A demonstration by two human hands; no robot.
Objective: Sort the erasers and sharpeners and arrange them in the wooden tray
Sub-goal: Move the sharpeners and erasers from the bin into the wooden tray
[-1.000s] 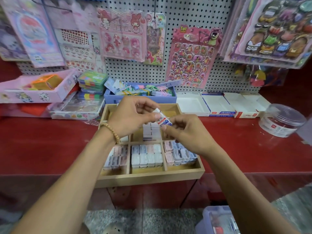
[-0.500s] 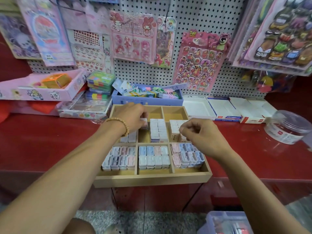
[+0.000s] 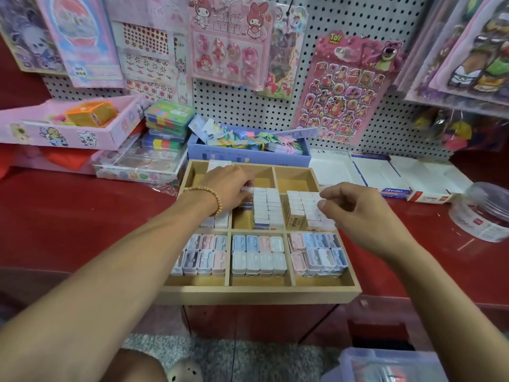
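Note:
The wooden tray (image 3: 259, 295) lies on the red counter (image 3: 82, 216), split into compartments. Pastel sharpeners (image 3: 257, 255) fill its front row. White erasers (image 3: 268, 208) are stacked in the middle compartment, and more erasers (image 3: 301, 208) stand in the right one. My left hand (image 3: 225, 188) reaches into the tray and grips a white eraser with a blue band (image 3: 247, 199) at the left side of the middle stack. My right hand (image 3: 358, 210) hovers over the right-hand erasers with its fingers loosely curled and nothing visible in them. The back row is mostly bare wood.
Behind the tray stands a blue box (image 3: 248, 158) of small items, with open white boxes (image 3: 366, 169) to its right. A clear round tub (image 3: 484, 216) sits at the far right, a pink box (image 3: 68, 133) at the left. Sticker sheets hang on the pegboard. A clear bin (image 3: 385, 365) is below.
One second ago both hands held one eraser above the tray. My left hand has since carried it down into the middle row, and my right hand has let go and moved right.

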